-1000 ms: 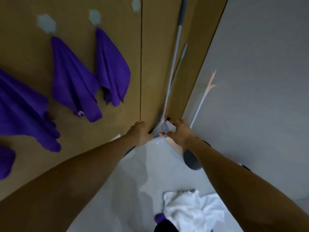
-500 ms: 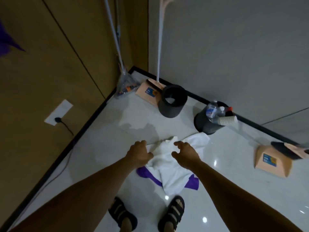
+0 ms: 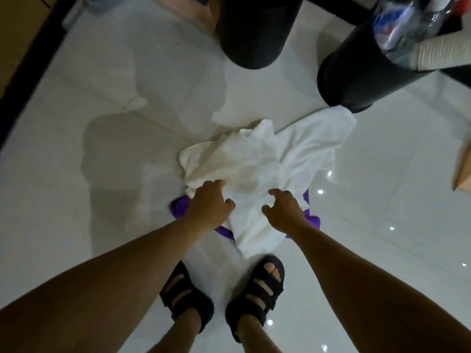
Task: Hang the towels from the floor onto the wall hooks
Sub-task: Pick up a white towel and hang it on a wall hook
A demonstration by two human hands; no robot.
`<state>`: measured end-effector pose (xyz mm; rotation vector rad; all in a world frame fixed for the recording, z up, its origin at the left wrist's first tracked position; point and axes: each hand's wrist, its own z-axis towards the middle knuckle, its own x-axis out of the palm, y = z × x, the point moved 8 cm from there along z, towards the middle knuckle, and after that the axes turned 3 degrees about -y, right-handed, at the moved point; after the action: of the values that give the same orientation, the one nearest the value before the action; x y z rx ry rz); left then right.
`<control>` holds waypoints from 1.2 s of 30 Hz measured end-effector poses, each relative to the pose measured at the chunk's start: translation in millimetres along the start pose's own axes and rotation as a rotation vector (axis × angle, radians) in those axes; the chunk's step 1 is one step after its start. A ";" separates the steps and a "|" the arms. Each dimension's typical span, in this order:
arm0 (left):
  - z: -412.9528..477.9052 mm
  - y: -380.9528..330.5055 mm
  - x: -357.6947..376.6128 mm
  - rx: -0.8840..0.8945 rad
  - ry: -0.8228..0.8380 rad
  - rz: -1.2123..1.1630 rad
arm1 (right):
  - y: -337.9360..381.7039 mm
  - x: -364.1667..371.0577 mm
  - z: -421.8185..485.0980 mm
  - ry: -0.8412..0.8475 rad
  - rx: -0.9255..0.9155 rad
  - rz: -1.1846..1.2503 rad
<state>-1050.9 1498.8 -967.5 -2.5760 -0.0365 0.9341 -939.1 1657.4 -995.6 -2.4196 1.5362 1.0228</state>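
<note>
Both bare arms reach straight down from the lower corners of the view, side by side. The left hand (image 3: 209, 207) hangs palm-down over the near left edge of a crumpled white cloth towel (image 3: 254, 159), its fingers loosely bent. Its grip is narrow and holds nothing, and whether the fingertips touch the cloth cannot be told. The right hand (image 3: 283, 212) hovers over the towel's near right part with thumb and fingers spread in a wide, bare grip.

The white towel lies on the glossy white tiled floor (image 3: 102, 174), just in front of two feet in black strapped sandals (image 3: 257, 286). A purple cloth towel (image 3: 178, 208) lies under it, showing at the left and right edges below the hands.

Beyond the towels stands a black cylindrical bin (image 3: 254, 34). A second black bin (image 3: 356, 80) to its right touches the white towel's far corner. It holds a clear plastic bottle (image 3: 402, 24), whose blue-and-red label is too blurred to read, and a ribbed pale paper cup (image 3: 441, 53).
</note>
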 end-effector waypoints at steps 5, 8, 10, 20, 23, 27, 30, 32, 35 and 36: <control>55.6 6.0 39.4 0.074 -0.130 -0.090 | -50.1 21.5 72.8 -0.181 0.095 0.018; 66.7 4.4 40.7 0.144 -0.211 -0.122 | -67.8 31.4 94.7 -0.200 0.169 0.053; 65.5 6.8 40.9 0.148 -0.200 -0.126 | -73.4 37.5 99.5 -0.171 0.207 0.046; -25.5 -33.5 -42.7 0.132 -0.017 -0.121 | 33.1 -64.3 -34.9 -0.255 -0.048 0.219; -77.5 -83.6 -103.4 0.242 0.040 -0.149 | 99.3 -125.2 -107.1 -0.215 -0.096 0.563; -153.2 -149.1 -201.0 0.347 0.058 -0.298 | 177.8 -224.3 -199.8 -0.170 -0.105 0.971; -211.1 -185.0 -288.4 0.405 -0.067 -0.366 | 230.7 -295.7 -265.5 -0.090 -0.164 1.118; -246.4 -201.0 -348.3 0.450 -0.211 -0.393 | 266.0 -342.3 -309.4 -0.097 -0.259 1.168; -295.8 -216.8 -433.7 0.436 -0.356 -0.387 | 313.9 -401.0 -371.9 -0.145 -0.375 1.103; -310.5 -223.4 -459.6 0.441 -0.351 -0.454 | 328.1 -418.9 -392.8 -0.171 -0.431 1.079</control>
<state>-1190.7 1520.9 -386.5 -1.8691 -0.4410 1.0580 -1134.3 1655.6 -363.7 -1.4607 2.8333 1.7755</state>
